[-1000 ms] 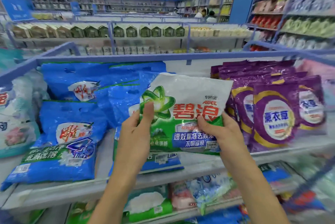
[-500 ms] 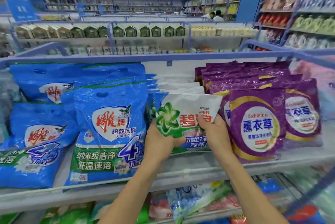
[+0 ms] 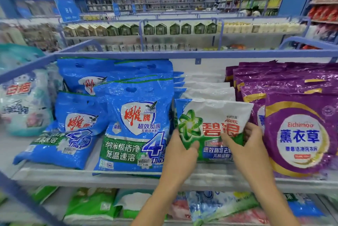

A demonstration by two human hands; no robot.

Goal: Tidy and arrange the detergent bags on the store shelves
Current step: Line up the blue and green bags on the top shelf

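Both hands, left hand (image 3: 180, 150) and right hand (image 3: 246, 145), grip the white-green detergent bag (image 3: 214, 123).

Pale shelf (image 3: 54, 175) under detergent bags (image 3: 135, 134)

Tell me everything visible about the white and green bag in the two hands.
The white and green bag is glossy, crinkled plastic: white top, green lower part, green star logo, red characters, blue band below. It stands tilted back before similar white bags, between a blue bag and a purple bag. The left hand grips its lower left edge, the right hand its right edge.
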